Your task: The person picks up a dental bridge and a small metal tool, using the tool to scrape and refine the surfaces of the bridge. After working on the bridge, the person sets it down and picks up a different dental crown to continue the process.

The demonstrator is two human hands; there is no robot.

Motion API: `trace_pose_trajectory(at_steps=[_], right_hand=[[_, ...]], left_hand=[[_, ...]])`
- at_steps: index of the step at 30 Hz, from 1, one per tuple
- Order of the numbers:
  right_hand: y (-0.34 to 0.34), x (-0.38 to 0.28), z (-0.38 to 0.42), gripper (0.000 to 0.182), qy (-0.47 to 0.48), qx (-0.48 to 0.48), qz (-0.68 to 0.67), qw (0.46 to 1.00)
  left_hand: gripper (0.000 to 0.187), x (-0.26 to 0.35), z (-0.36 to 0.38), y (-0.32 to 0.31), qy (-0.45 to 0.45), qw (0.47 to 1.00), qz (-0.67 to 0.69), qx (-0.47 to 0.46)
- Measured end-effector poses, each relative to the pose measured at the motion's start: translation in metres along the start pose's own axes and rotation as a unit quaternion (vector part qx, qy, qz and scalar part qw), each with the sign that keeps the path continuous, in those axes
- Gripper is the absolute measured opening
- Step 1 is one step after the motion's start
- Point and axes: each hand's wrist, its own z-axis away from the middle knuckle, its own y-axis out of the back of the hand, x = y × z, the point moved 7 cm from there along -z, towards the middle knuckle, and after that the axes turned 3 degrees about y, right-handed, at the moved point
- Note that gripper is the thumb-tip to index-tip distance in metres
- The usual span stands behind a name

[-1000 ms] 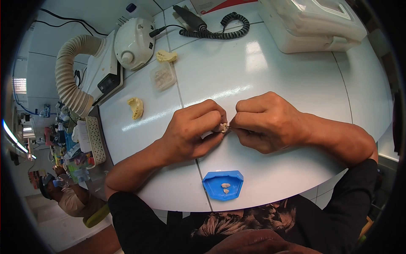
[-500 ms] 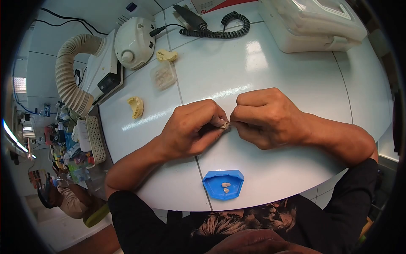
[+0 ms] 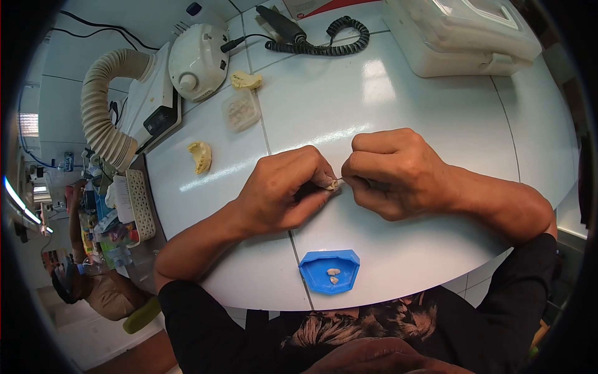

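Glossy white tabletop with dark seams and a curved near edge carries all items listed below, except the off-white perforated plastic basket standing beyond its left edge, where a co-worker in a beige shirt sits in the background. At the far left corner: a beige ribbed hose and a white rounded control unit with a knob. Along the far edge: a black handpiece with a coiled black cord. At the far right corner: a translucent plastic latched box. Between the control unit and the left hand: a yellow toothed cast, a small clear plastic container just beside it, and a second yellow cast nearer the left edge. Close to the near edge, a blue angular plastic tray holds two small pale pieces. A small cream-coloured piece is gripped between the left thumb and fingers, which partly hide it, above the middle of the tabletop. The right hand, fingertips pinched around a thin rod-like tool that is mostly hidden, faces that piece at close range.
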Motion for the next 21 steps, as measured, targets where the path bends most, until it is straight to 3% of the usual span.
trace_pose_trajectory(at_steps=[21], right_hand=[[-0.004, 0.0014, 0.001, 0.015, 0.012, 0.007, -0.006, 1.0]], left_hand=[[0.023, -0.0014, 0.0004, 0.0024, 0.032, 0.999, 0.016, -0.003]])
